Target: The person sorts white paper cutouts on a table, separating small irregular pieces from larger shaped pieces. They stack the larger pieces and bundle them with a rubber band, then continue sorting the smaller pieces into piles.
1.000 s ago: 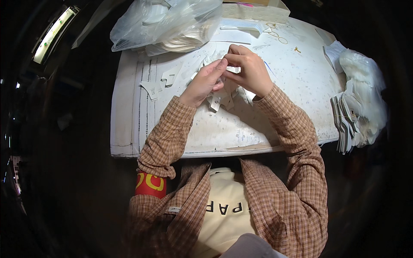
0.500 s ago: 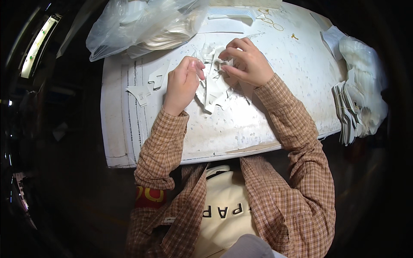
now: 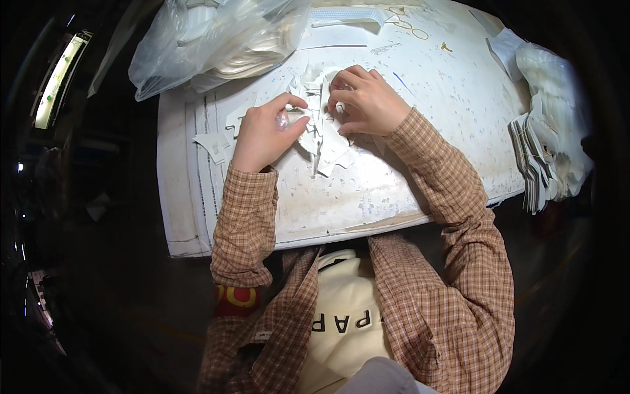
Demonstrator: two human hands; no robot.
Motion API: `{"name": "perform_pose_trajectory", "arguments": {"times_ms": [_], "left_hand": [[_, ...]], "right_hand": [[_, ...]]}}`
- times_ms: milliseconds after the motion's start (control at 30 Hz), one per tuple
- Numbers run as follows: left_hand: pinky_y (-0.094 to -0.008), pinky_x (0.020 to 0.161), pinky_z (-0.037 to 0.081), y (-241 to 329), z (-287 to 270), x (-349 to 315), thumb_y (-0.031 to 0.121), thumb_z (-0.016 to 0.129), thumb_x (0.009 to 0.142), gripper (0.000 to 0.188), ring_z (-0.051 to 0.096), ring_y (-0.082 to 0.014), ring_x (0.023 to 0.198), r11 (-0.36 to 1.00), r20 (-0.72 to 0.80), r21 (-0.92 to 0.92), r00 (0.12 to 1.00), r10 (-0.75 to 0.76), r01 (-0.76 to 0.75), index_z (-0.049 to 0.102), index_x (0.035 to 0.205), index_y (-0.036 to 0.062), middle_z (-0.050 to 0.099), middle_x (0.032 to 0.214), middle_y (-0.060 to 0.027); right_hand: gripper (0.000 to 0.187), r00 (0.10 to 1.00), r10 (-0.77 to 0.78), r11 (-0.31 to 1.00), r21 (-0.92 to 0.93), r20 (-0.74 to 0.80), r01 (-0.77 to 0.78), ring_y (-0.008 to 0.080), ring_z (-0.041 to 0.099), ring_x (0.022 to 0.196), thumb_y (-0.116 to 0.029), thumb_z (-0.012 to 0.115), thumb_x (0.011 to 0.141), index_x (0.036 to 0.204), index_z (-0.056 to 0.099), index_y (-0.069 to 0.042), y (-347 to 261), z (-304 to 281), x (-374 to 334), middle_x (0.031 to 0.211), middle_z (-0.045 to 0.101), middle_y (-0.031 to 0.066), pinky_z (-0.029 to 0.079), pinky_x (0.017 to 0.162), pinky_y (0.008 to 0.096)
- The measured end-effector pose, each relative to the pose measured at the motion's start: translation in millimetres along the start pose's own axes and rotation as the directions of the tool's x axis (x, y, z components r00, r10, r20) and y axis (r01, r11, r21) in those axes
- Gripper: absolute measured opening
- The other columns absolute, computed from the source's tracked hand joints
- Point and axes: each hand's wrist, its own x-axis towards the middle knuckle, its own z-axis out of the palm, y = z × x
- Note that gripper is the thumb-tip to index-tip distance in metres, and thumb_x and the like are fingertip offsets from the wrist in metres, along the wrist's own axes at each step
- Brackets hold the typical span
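Note:
A loose pile of thin white cut pieces [image 3: 333,150], with notched and angled edges, lies on the white table [image 3: 367,197]. At the pile's left side is my left hand [image 3: 262,131], thumb and forefinger apart and pointing at the pieces. Something pinkish and shiny shows inside its curl; I cannot make out what it is. My right hand [image 3: 374,102] arches over the pile's right side, fingers bent and thumb apart, the tips at the pieces. Beyond my left hand lie a flat white piece with a small square cutout [image 3: 213,146] and another notched piece [image 3: 234,120].
A clear plastic bag [image 3: 190,49] with stacked pale pieces [image 3: 259,56] stands at the back left. Rubber bands [image 3: 417,33] and a light blue strip [image 3: 348,16] lie at the back. Banded white stacks [image 3: 530,154] and another plastic bag [image 3: 558,98] sit at the right edge.
My left hand has moved left and a little down, its thumb and forefinger spreading. The right hand has shifted slightly left, its thumb lower. Pieces in the pile have shifted.

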Motion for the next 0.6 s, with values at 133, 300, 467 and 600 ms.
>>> {"name": "perform_pose_trajectory", "arguments": {"times_ms": [133,300,467,600], "left_hand": [[-0.0306,0.058,0.047,6,22,-2,0.027,0.073,0.075,0.022,0.061,-0.0212,0.058,0.974,0.019,0.037,0.974,0.224,-0.224,0.069,0.090,0.0111,0.063,0.064,-0.0098],[-0.0345,0.061,0.051,3,22,-3,0.032,0.074,0.072,0.027,0.064,-0.0255,0.064,0.978,0.117,0.183,0.990,0.084,-0.104,0.069,0.087,0.0105,0.065,0.068,-0.0094],[-0.0336,0.060,0.050,11,28,-7,0.033,0.079,0.065,0.034,0.064,-0.0248,0.063,0.973,0.096,0.192,0.989,0.109,-0.126,0.066,0.086,0.0102,0.067,0.072,-0.0080],[-0.0356,0.063,0.051,14,34,-11,0.034,0.081,0.062,0.039,0.065,-0.0259,0.067,0.958,0.171,0.276,0.985,0.035,-0.082,0.065,0.089,0.0111,0.067,0.072,-0.0084]], "right_hand": [[0.032,0.999,-0.021,1.000,0.003,0.038,0.021,0.0225,0.047,0.111,-0.024,0.081,0.062,0.087,0.063,-0.016,1,2,-1,0.105,0.055,0.0022,0.042,0.088,0.0373],[0.025,0.999,0.041,0.998,0.054,0.026,-0.043,0.0222,0.052,0.101,-0.016,0.077,0.065,0.086,0.063,-0.015,13,-1,1,0.097,0.059,0.0017,0.044,0.085,0.0370],[0.018,0.999,0.000,0.988,0.154,-0.052,0.008,0.0229,0.056,0.088,-0.010,0.074,0.067,0.081,0.063,-0.011,21,-3,2,0.079,0.059,0.0028,0.049,0.076,0.0347],[0.016,0.996,0.017,0.986,0.167,-0.084,-0.003,0.0219,0.057,0.082,-0.008,0.073,0.068,0.079,0.062,-0.008,17,-10,4,0.080,0.060,0.0030,0.049,0.075,0.0338]]}}
